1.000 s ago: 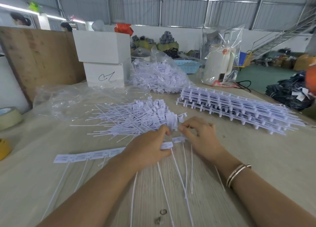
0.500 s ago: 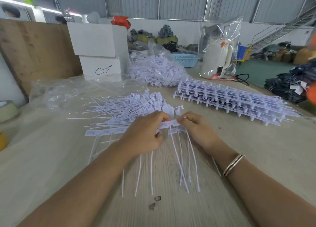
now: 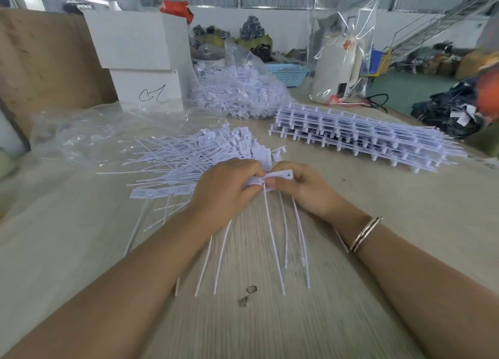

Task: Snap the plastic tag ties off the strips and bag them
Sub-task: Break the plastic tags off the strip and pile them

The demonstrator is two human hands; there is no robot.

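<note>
White plastic tag-tie strip (image 3: 172, 191) is sitting right in front on the pale wood-grain table (image 3: 270, 326), with both hands on it near the middle. Its thin tails fan out toward the camera across the tabletop. The left hand (image 3: 224, 193) has its fingers curled over the strip's flat header, holding it down and gripping it. The right hand (image 3: 302, 189) pinches the end tag between thumb and fingertips, so the end with the little round hole pokes up just past its knuckles. There's a thin metal bangle (image 3: 366, 234) on the right wrist.

Just behind the hands is a loose heap of separated white ties (image 3: 205, 153), heads mostly pointing right. To the left of that, a crumpled clear plastic bag (image 3: 89, 134) lies flat-ish on the table. Off to the right sits a neat stack of uncut white strips (image 3: 359, 134). Further back, a clear bag stuffed with white ties (image 3: 240, 91), two stacked white cardboard boxes (image 3: 140, 58), and a cream-coloured appliance wrapped in clear plastic (image 3: 337, 69).
</note>
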